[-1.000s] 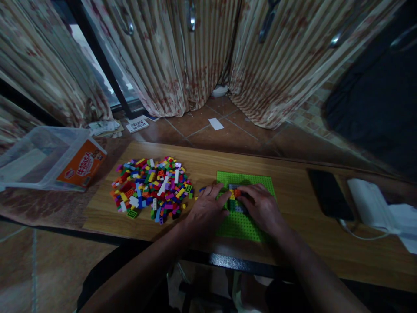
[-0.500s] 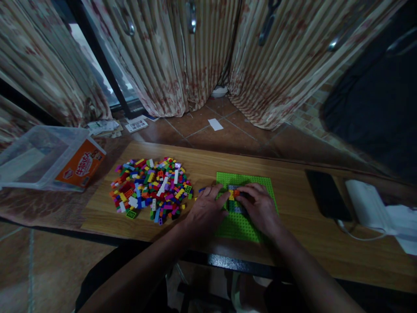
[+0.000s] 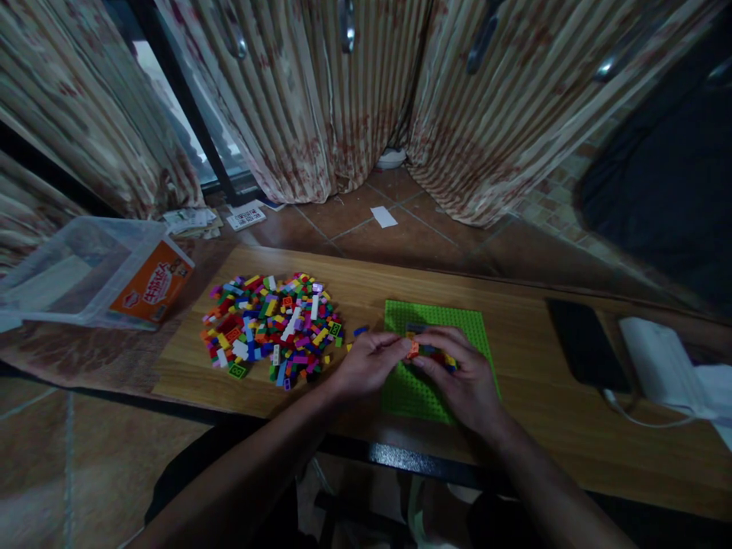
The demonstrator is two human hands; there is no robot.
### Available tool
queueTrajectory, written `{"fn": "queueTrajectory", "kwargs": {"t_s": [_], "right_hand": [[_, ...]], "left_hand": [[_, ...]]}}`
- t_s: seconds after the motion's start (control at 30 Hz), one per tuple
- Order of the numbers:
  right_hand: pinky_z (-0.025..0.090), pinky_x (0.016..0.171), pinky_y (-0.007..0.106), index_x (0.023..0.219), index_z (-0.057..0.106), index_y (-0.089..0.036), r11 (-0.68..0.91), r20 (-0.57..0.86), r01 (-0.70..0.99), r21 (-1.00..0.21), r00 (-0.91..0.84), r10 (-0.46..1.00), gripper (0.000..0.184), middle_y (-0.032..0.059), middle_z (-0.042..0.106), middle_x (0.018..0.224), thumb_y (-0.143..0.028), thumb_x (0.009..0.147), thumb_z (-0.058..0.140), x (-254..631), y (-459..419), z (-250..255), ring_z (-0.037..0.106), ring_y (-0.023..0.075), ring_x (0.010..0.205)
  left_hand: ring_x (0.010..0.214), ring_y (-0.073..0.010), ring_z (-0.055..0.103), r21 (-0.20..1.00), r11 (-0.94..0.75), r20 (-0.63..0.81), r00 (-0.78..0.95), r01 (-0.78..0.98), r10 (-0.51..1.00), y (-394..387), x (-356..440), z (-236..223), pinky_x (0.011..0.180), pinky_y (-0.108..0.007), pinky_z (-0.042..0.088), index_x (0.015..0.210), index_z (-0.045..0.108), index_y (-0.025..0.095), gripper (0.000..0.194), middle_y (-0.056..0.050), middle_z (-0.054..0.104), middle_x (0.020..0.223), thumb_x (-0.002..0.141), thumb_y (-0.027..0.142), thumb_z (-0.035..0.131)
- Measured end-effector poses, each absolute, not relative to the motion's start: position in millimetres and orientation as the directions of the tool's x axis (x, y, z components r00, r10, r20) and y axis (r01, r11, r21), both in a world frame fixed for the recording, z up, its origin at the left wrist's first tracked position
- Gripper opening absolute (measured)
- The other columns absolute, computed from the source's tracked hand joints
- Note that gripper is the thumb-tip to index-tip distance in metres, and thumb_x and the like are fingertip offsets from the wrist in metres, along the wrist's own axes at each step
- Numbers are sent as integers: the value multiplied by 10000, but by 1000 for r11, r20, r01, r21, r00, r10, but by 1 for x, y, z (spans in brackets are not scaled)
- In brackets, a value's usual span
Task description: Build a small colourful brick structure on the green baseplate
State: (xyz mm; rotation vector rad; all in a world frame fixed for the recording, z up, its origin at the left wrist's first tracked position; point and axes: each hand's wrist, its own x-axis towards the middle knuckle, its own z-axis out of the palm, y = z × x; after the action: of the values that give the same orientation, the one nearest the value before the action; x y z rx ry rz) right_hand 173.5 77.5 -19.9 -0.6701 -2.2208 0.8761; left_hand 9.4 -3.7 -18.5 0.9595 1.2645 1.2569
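Over the green studded baseplate [image 3: 400, 400] both hands meet at a small orange toy brick [image 3: 412, 350]. My left hand [image 3: 366, 364] pinches it from the left between thumb and fingers. From the right, my right hand [image 3: 466, 374] has its thumb and fingertips closed on the same brick. Behind the fingers, a grey part of a low brick build [image 3: 415, 328] shows on the plate. Yellow and other coloured bricks [image 3: 451, 361] peek out under my right hand, which hides most of the build.
A pile of mixed toy bricks [image 3: 268, 328] covers the table's left part, with a blue brick [image 3: 360, 331] lying apart. A clear plastic box [image 3: 85, 305] stands farther left. To the right lie a black phone [image 3: 586, 343], a white device [image 3: 652, 366] and a cable [image 3: 634, 418].
The orange brick has come up between the fingertips of both hands. My right hand has turned over the build, covering more of it. The whole view has shifted slightly.
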Motion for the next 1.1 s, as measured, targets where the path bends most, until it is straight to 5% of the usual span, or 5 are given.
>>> {"fn": "queueTrajectory", "kwargs": {"t_s": [0.1, 0.5, 0.67, 0.77, 1.1], "right_hand": [[520, 885, 419, 1114, 669, -300, 691, 389, 215, -690, -695, 605, 240, 54, 664, 1079, -344, 879, 651, 174, 78, -20, 611, 226, 1042], [507, 857, 444, 1063, 693, -260, 770, 416, 351, -533, -683, 600, 207, 76, 686, 1018, -361, 906, 603, 180, 92, -23, 608, 255, 980], [479, 930, 486, 1004, 715, -265, 659, 380, 460, -595, -561, 735, 246, 78, 649, 1066, -445, 896, 587, 189, 118, -31, 598, 273, 1044], [468, 953, 489, 996, 722, -277, 646, 334, 439, -625, -598, 729, 235, 72, 628, 1112, -447, 882, 607, 189, 122, -38, 578, 274, 1089], [479, 912, 492, 1031, 725, -278, 776, 341, 429, -461, -722, 602, 203, 76, 631, 1119, -343, 899, 586, 183, 119, -49, 570, 276, 1045]], "left_hand": [[574, -83, 399, 972, 144, -168, -122, -185, 978, -3, 10, -20, 560, -219, 332, 722, 630, 118, 408, 36, 473, 622, 808, 517, 624], [576, -106, 432, 983, 155, -139, -158, 99, 978, -2, 11, -33, 560, -235, 340, 666, 582, 146, 414, 23, 488, 601, 899, 471, 476], [721, -146, 577, 903, 143, -57, -218, 405, 974, -4, 11, -26, 648, -248, 436, 948, 678, 167, 238, -23, 647, 815, 887, 327, 512], [802, -170, 622, 846, 162, -53, -222, 508, 973, -5, 12, -26, 729, -278, 488, 1117, 659, 178, 303, -51, 679, 940, 856, 287, 547], [907, -213, 646, 810, 149, -64, -167, 566, 984, -6, 11, -28, 853, -356, 517, 1131, 652, 168, 317, -79, 679, 1021, 839, 243, 551]]}}
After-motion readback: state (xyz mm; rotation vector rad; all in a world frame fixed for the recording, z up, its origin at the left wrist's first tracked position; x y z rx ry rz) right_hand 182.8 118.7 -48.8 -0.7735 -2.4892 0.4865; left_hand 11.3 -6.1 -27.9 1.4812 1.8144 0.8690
